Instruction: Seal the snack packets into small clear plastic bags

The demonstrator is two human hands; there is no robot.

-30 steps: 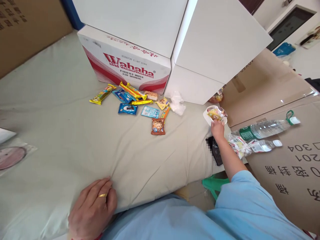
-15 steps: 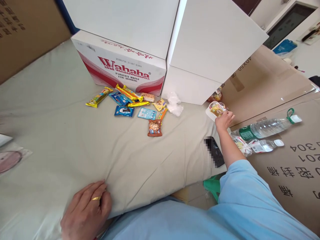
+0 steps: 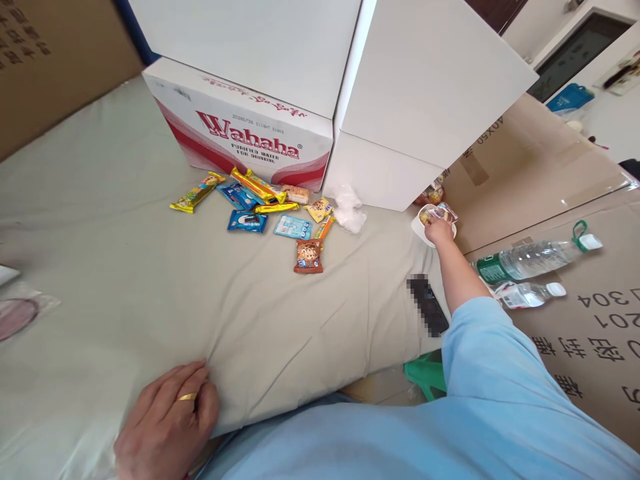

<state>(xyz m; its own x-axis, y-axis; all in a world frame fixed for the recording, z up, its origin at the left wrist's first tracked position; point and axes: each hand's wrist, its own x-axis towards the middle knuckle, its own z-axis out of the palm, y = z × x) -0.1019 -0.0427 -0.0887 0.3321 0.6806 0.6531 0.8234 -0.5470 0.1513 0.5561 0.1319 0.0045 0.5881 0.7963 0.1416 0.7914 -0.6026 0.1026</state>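
My right hand [image 3: 439, 230] reaches into a small white bowl [image 3: 418, 231] of wrapped snacks at the right; its fingertips are hidden among the packets. My left hand [image 3: 167, 417], with a gold ring, rests on the near edge of the cloth-covered surface [image 3: 150, 280], fingers curled and pressed together, their tips partly out of sight. Farther off lie a brown cookie packet [image 3: 309, 256], blue packets [image 3: 247, 221], a light-blue packet [image 3: 293, 227], yellow bars [image 3: 197, 192] and a yellow cookie packet [image 3: 319, 210].
A Wahaha carton [image 3: 240, 133] and white boxes [image 3: 395, 87] stand behind the snacks, beside crumpled white tissue [image 3: 349, 209]. A dark phone [image 3: 431, 310] lies near the right edge. Two bottles [image 3: 535, 259] are at the far right; a green stool [image 3: 427, 375] is below.
My right hand has moved slightly left and down into the bowl, its fingers now among the packets. The left hand has hardly shifted.
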